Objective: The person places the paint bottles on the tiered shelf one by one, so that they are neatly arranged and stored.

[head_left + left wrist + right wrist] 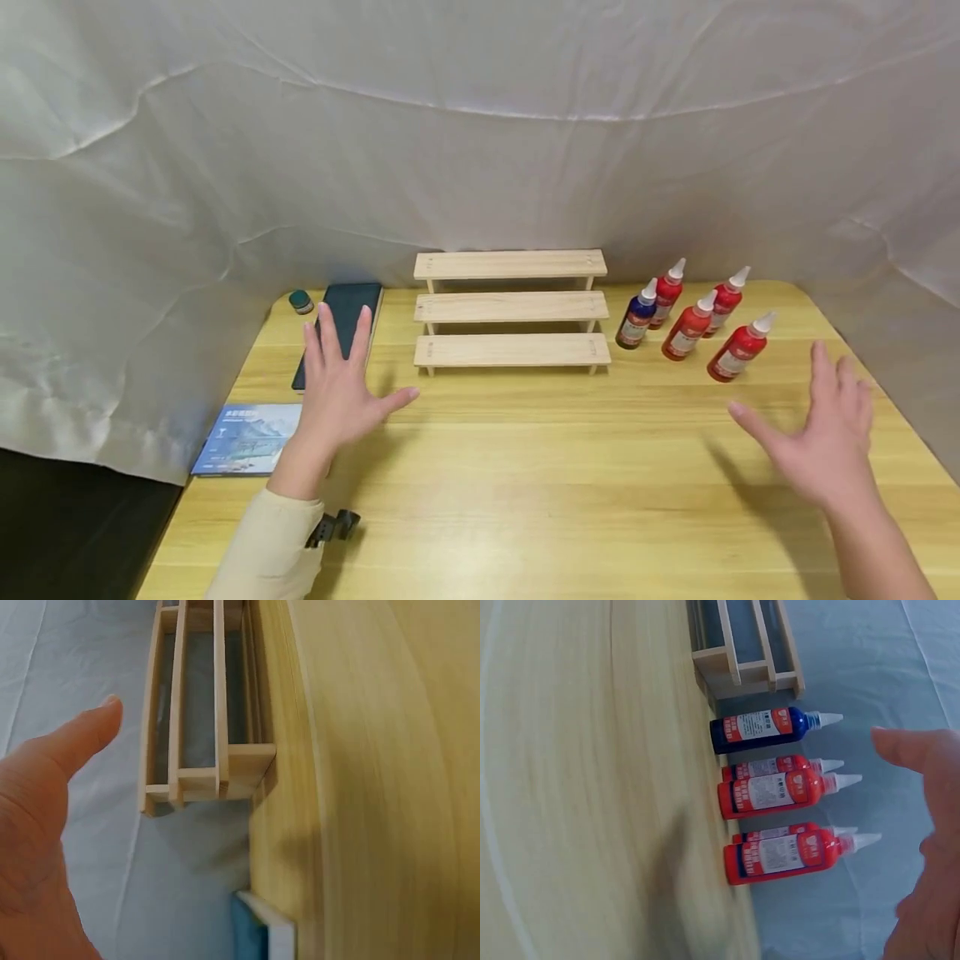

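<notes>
My left hand [341,404] hovers over the left of the table with fingers spread, holding nothing. Beneath and beyond it lies a dark green notebook [352,312]; a blue picture book [251,437] lies by the wrist. My right hand [821,442], fingers also spread and holding nothing, is above the right side. Closest to it stands a red bottle [738,350] with a white nozzle. Several more red bottles [769,793] and one dark blue bottle [636,317] stand upright beside it. A three-step wooden rack [512,351] sits at the back middle, between the hands.
A small jar with a green lid [301,301] stands at the back left corner. Pale grey cloth [510,167] hangs behind the wooden table [517,492] and along its sides. A black clip-like device [333,528] is on the left sleeve.
</notes>
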A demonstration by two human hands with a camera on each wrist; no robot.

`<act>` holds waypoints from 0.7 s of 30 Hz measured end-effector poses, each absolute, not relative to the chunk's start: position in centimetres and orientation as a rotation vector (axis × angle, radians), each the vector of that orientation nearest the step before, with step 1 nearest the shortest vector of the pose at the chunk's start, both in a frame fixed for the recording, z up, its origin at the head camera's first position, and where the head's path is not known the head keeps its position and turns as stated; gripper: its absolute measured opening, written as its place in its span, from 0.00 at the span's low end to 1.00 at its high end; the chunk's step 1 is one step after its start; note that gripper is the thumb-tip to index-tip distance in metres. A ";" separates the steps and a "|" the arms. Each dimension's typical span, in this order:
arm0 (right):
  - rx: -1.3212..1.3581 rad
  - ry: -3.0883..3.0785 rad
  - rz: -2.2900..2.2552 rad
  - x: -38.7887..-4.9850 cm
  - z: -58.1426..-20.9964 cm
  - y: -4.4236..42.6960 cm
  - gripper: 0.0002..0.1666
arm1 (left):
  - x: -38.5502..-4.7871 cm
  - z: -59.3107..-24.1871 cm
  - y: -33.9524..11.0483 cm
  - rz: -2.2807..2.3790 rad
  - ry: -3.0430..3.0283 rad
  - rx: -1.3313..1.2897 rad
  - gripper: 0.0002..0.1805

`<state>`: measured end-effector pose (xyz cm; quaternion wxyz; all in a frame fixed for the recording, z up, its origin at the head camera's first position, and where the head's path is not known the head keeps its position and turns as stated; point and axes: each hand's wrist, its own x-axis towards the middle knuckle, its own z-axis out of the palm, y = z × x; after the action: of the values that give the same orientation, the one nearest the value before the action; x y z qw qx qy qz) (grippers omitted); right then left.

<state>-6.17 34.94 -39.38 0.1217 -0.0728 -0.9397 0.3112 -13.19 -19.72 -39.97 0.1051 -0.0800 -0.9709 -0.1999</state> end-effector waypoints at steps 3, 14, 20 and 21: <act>-0.286 -2.578 1.263 -6.3 -39.8 36.0 0.55 | -14.6 -40.8 -19.3 -0.821 -2.839 -0.301 0.66; -0.221 -1.668 2.185 -11.4 -41.6 38.5 0.30 | -19.7 -43.1 -17.8 -1.315 -2.729 -0.385 0.53; -0.162 -1.559 2.326 -13.2 -42.1 39.4 0.26 | -20.8 -43.9 -17.4 -1.726 -2.622 -0.361 0.47; -0.155 -1.560 2.340 -13.4 -42.2 39.5 0.26 | -20.9 -44.0 -17.3 -1.794 -2.598 -0.344 0.47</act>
<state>-13.39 39.46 -42.17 0.1617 -0.0543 -0.5465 0.8199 -20.87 -17.28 -44.02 -0.0173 -0.1084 -0.8179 -0.5648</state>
